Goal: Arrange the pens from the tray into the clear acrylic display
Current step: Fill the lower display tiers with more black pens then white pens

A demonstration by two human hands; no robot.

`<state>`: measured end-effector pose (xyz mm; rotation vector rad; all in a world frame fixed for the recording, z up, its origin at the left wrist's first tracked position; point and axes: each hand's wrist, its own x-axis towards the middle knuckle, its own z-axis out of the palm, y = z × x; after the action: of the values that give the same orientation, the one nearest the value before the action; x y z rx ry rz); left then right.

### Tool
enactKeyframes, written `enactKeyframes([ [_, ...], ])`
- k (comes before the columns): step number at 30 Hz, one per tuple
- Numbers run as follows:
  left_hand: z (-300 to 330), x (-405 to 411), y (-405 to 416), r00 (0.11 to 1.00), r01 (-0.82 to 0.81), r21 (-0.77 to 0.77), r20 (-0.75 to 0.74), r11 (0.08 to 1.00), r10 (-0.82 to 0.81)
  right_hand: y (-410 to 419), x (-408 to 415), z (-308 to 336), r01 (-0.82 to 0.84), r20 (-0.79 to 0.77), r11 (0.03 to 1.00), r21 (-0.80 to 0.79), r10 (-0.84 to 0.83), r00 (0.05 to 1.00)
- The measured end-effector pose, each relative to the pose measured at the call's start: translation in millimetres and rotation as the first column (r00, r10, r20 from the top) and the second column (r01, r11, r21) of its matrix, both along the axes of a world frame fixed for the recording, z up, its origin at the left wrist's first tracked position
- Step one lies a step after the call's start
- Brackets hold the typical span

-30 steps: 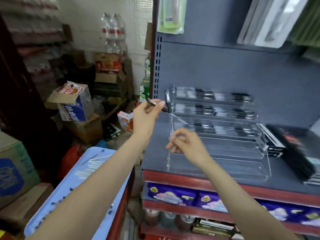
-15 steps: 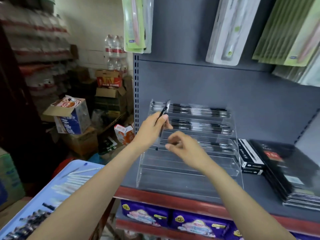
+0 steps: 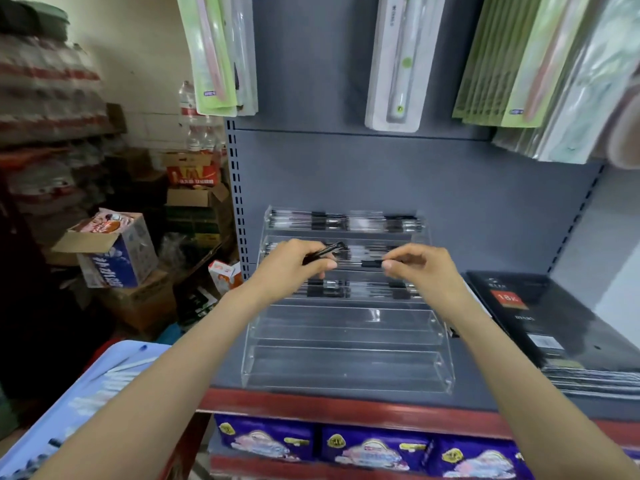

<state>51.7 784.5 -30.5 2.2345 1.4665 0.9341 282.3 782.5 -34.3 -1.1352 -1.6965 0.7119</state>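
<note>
A clear acrylic display (image 3: 346,362) with stepped tiers stands on the grey shelf. Its three upper tiers hold black and clear pens (image 3: 346,221); the two lower tiers hold none. My left hand (image 3: 294,268) grips a black pen (image 3: 323,252) that sticks up to the right, in front of the second tier. My right hand (image 3: 420,268) pinches the end of another pen (image 3: 370,264) lying level between both hands at that same tier. A light blue tray (image 3: 104,379) with several pens lies at the lower left.
A stack of black notebooks (image 3: 554,323) lies right of the display. Packaged goods (image 3: 394,60) hang above on the grey back panel. Cardboard boxes (image 3: 114,251) pile up on the left. Purple packs (image 3: 374,448) fill the shelf below the red edge (image 3: 346,408).
The view has swung to face the display. My right hand moved right and now pinches a pen's end. My left hand lowered its pen to the second tier.
</note>
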Motion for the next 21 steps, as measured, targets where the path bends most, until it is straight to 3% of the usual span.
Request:
enactKeyframes([
  [3,-2.6,11.1,3.5,0.997,-0.049,0.064,-0.061,0.997,0.053,2.8,-1.2,-6.6,0.001,0.218,0.998,0.066,-0.016,0.976],
  [6,-6.8,16.4,7.7,0.982,-0.101,0.124,-0.148,0.987,0.119,14.3,3.4,-10.7,0.106,0.283,0.985,0.139,-0.142,0.948],
  [10,-12.6,17.5,10.9,0.989,-0.088,0.006,-0.121,0.996,0.088,35.6,17.7,-24.1,0.217,0.437,0.963,0.161,-0.267,0.859],
  [13,-17.1,16.5,12.9,0.986,-0.076,0.026,-0.144,0.997,0.079,48.0,19.0,-33.9,0.236,0.523,0.961,0.142,-0.275,0.806],
  [21,-27.9,17.2,14.7,0.992,-0.045,0.077,-0.114,0.996,0.054,55.7,21.5,-30.3,0.193,0.845,0.962,0.191,-0.262,0.467],
])
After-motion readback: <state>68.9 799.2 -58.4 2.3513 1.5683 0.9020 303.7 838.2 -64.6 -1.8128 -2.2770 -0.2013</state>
